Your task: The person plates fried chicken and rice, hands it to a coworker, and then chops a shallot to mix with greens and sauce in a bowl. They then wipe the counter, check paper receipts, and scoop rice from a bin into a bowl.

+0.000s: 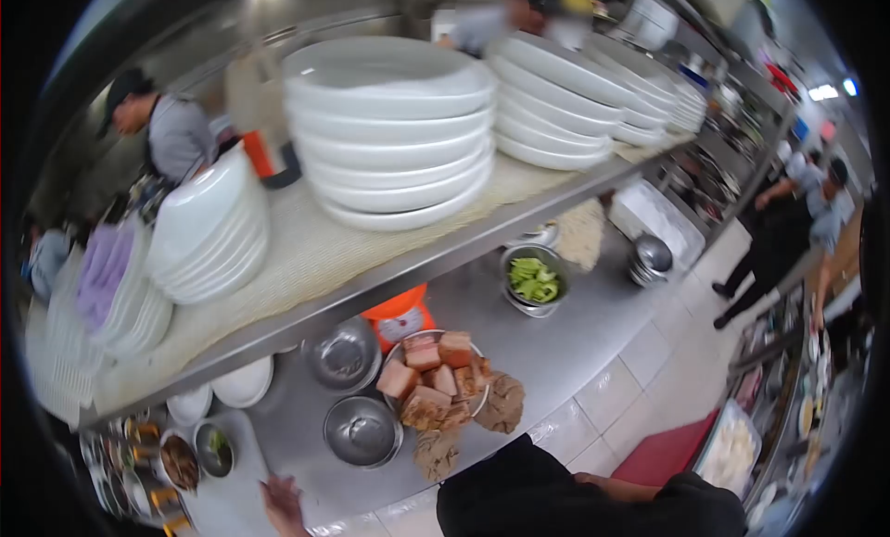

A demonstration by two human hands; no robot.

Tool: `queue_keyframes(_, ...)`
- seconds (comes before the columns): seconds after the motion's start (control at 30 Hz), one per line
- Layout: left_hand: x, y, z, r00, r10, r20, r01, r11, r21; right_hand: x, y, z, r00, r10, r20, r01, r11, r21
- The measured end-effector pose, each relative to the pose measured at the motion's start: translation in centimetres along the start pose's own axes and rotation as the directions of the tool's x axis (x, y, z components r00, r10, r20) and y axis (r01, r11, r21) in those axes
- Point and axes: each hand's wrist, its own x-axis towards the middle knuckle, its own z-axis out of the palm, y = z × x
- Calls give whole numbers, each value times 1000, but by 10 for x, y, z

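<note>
My left hand (281, 505) is at the bottom left, over the steel counter beside a white board (243, 454); its fingers are apart and nothing is in it. My right hand (593, 482) shows only partly against my black clothing, its fingers hidden. Ahead on the counter, a bowl (486, 403) holds several chunks of meat (425, 353). Crumpled brown cloths (502, 403) lie beside it. Two metal bowls (362, 431) stand to its left, with an orange scale (404, 316) behind.
Stacked white plates (389, 134) fill the shelf above the counter (445, 296). Farther right are a bowl of green vegetables (533, 279) and a white tub (656, 224). Co-workers stand behind the shelf (176, 137) and in the right aisle (788, 222). A red board (663, 452) is at lower right.
</note>
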Motion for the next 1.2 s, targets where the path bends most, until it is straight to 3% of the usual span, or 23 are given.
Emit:
queue_keyframes(0.07, -57, -7, 52, 919, -136, 371, 108, 990, 94, -7, 1, 18, 978, -138, -158, 127, 989, -79)
queue_keyframes(0.1, -75, -21, 57, 856, -275, 438, 260, 961, 95, -7, 0, 22, 931, -247, -270, 189, 956, -223)
queue_keyframes(0.13, -98, -30, 94, 819, -404, 407, 315, 910, 271, -14, -3, 26, 842, -383, -381, 214, 884, -417)
queue_keyframes(0.17, -113, -44, 117, 741, -489, 460, 285, 850, 444, -21, -12, 28, 703, -533, -472, 248, 805, -539)
queue_keyframes(0.2, -120, -59, 141, 622, -572, 535, -10, 677, 736, -95, -30, 43, 490, -758, -429, 340, 620, -707)
queue_keyframes(0.23, -132, -77, 177, 535, -632, 561, 80, 699, 711, -112, -50, 40, 217, -879, -426, 554, 470, -688)
queue_keyframes(0.27, -144, -93, 200, 496, -683, 536, 106, 660, 744, -132, -70, 38, 209, -853, -479, 689, 476, -547)
queue_keyframes(0.3, -146, -112, 210, 458, -692, 558, -34, 614, 789, -160, -90, 48, -70, -855, -514, 661, 346, -666)
queue_keyframes(0.37, -148, -135, 237, 483, -684, 547, -194, 525, 829, -164, -138, 44, -426, -871, -246, 632, -92, -770)
queue_keyframes(0.4, -149, -146, 249, 518, -665, 538, -307, 443, 842, -169, -160, 50, -476, -866, -155, 569, -169, -805)
queue_keyframes(0.47, -148, -159, 271, 613, -541, 575, -397, 418, 817, -174, -194, 61, -567, -823, -34, 504, -314, -804)
queue_keyframes(0.57, -125, -197, 259, 862, -359, 358, -236, 342, 910, -154, -219, 67, -535, -834, 133, 433, -406, -805)
queue_keyframes(0.63, -128, -200, 260, 930, -282, 235, -147, 300, 942, -145, -224, 60, -532, -827, 183, 450, -458, -767)
queue_keyframes(0.67, -132, -201, 267, 978, -204, 53, 25, 358, 933, -142, -225, 51, -531, -828, 181, 455, -459, -763)
queue_keyframes(0.7, -135, -205, 274, 981, -149, -126, 179, 426, 887, -139, -221, 41, -530, -829, 181, 457, -459, -762)
queue_keyframes(0.77, -131, -222, 258, 937, 329, 117, -215, 279, 936, -138, -213, 12, -500, -854, 142, 521, -428, -738)
queue_keyframes(0.83, -142, -224, 257, 858, 513, 43, -130, 134, 982, -142, -200, -33, -481, -876, 34, 539, -326, -777)
queue_keyframes(0.9, -150, -227, 266, 652, 750, 112, -44, -110, 993, -138, -203, -86, -525, -835, -166, 569, -199, -798)
queue_keyframes(0.93, -148, -233, 261, 644, 758, 102, -44, -96, 994, -140, -207, -116, -583, -771, -256, 574, -168, -801)
queue_keyframes(1.0, -138, -241, 248, 665, 707, 241, -43, -285, 957, -158, -225, -170, -687, -580, -438, 602, -115, -790)
queue_keyframes(1.03, -134, -238, 242, 651, 725, 227, -31, -274, 961, -167, -242, -194, -681, -540, -495, 618, -61, -784)
queue_keyframes(1.13, -128, -231, 248, 779, 605, 163, -119, -113, 986, -193, -305, -235, -705, -512, -491, 570, 2, -821)
queue_keyframes(1.2, -125, -240, 243, 794, 572, 205, -137, -161, 977, -184, -353, -254, -707, -446, -549, 597, 39, -801)
